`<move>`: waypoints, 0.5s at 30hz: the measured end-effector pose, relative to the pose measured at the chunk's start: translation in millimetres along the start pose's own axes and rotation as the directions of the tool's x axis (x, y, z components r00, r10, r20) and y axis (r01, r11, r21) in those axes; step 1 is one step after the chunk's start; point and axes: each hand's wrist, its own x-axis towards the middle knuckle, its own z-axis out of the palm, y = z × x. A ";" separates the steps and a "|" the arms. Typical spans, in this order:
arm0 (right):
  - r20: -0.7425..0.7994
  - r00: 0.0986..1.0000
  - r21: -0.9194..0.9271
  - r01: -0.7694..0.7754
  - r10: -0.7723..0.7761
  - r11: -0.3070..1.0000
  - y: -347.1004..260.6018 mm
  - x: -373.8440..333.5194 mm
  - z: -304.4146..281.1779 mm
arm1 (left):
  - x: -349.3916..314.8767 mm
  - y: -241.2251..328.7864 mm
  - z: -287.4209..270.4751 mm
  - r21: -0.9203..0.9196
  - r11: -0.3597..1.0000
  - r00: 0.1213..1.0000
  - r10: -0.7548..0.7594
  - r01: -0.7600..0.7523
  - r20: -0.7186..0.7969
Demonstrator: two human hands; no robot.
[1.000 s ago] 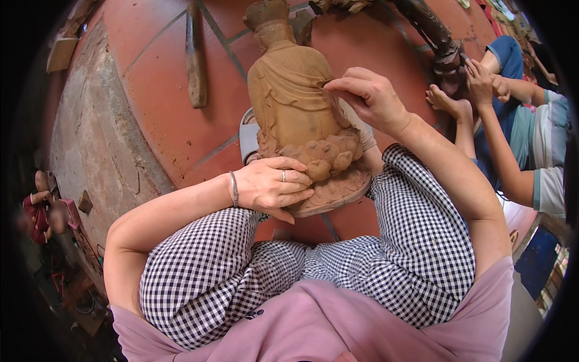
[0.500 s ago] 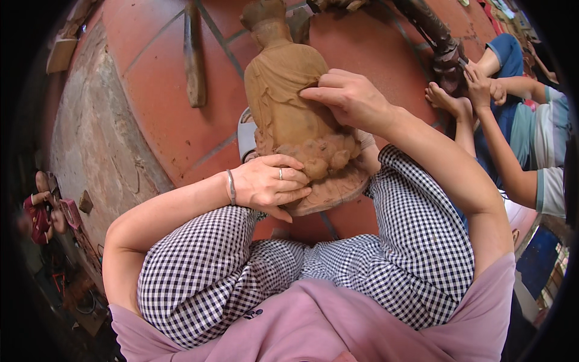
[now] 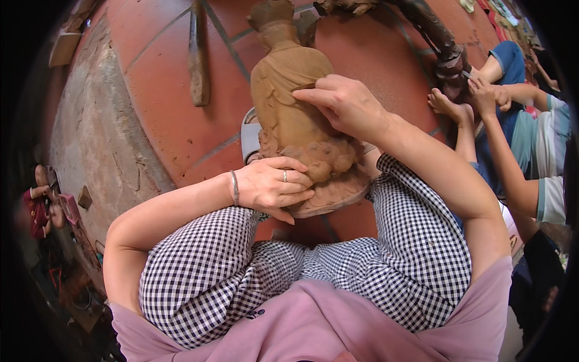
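A brown carved statue [image 3: 289, 102] of a robed figure stands between my knees, with a lumpy carved band above its flat round base [image 3: 335, 202]. My left hand [image 3: 274, 186], with a ring and a bracelet, grips the base's near left side, fingers over the top and thumb lower at the rim. Against the right side of the robe, my right hand [image 3: 347, 105] is closed, its index finger extended along the surface. A thin dark edge shows by its fingertips, but what it pinches is mostly hidden.
A wooden stick [image 3: 198, 66] lies on the red tiled floor [image 3: 157, 90], left of the statue. A stone slab [image 3: 96, 133] lies farther left. On the right, a person [image 3: 525, 133] sits by a dark carved wooden piece [image 3: 449, 66]. Mixed items lie at the lower left.
My right hand has shifted slightly left and down across the robe. The statue appears slightly farther right in view. My left hand keeps its place on the base.
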 end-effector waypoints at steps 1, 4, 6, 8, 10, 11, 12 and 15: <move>0.010 1.000 -0.009 -0.015 0.015 1.000 -2.1 -3.7 0.5 | -1.2 1.9 1.0 0.005 1.000 1.000 -0.010 0.010 -0.005; 0.045 0.997 -0.052 -0.068 0.070 0.996 -0.4 -24.2 -11.7 | -1.0 3.3 1.6 0.016 1.000 1.000 -0.004 0.004 -0.016; 0.080 0.990 -0.075 -0.111 0.117 0.991 1.2 -27.8 -17.5 | -3.5 4.3 1.2 0.023 1.000 1.000 -0.002 0.003 -0.022; 0.010 0.995 0.032 -0.097 0.096 0.995 -3.9 -17.8 -16.2 | -3.1 3.7 2.5 0.024 1.000 0.999 0.000 0.001 -0.035; -0.071 0.994 0.118 -0.070 0.079 0.991 -9.3 -1.5 -2.8 | -3.7 1.6 3.3 0.018 1.000 0.999 0.000 0.001 -0.034; -0.065 0.997 0.105 -0.041 0.048 0.994 -8.6 6.7 0.0 | -1.6 -0.2 0.9 0.013 1.000 1.000 0.004 -0.003 -0.028; -0.059 0.998 0.092 -0.012 0.017 0.996 -6.4 15.4 2.4 | 0.6 -1.1 -0.9 0.013 1.000 1.000 0.004 -0.004 -0.027; -0.038 0.999 0.070 -0.031 0.034 0.997 -10.4 31.4 11.5 | 1.2 -0.3 3.0 -0.001 1.000 1.000 0.011 -0.011 -0.026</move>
